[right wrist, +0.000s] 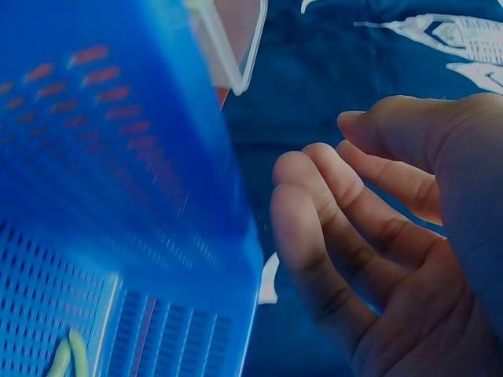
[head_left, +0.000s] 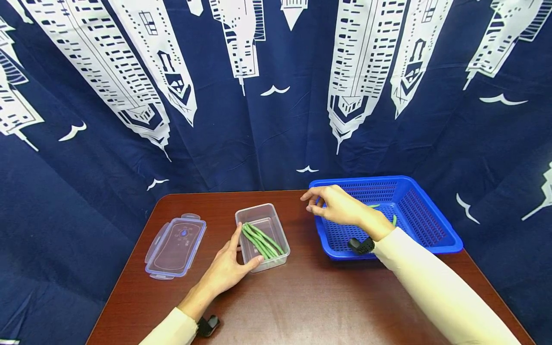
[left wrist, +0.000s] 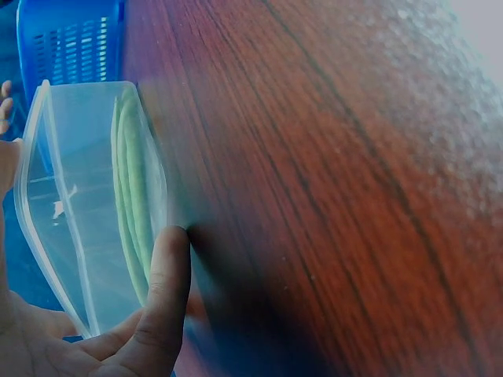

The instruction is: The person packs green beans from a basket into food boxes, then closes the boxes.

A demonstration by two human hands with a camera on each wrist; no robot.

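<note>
Box (head_left: 282, 225), clear, upright on the table (head_left: 302, 297), between lid and basket; holds one bundle of green beans (head_left: 260, 242), laid roughly lengthwise towards its near end.

Basket (head_left: 418, 215), blue, to the right; contains other beans (head_left: 394, 221), few showing.

Lid (head_left: 174, 249), clear with blue edging, flat on the table left of the box.

Left hand (head_left: 226, 268): at the box's near left corner, touching it; grip wide, thumb and forefinger spread.

Right hand (head_left: 332, 203): above the basket's left edge, apart from the box; grip narrow, fingers bent, nothing seen in it.

Progress, by judgement: part-way. Done: a bundle is in the box. Left: the beans in the basket, probably to be moved across, and the lid, probably to be fitted.

Differences between views: head view alone shows the lid. Left wrist view gives the beans side-on through the box wall, and the thumb close up. Right wrist view shows the bare palm and bent fingers, plus two bean tips in the basket; any beyond its frame cannot be counted there.
</note>
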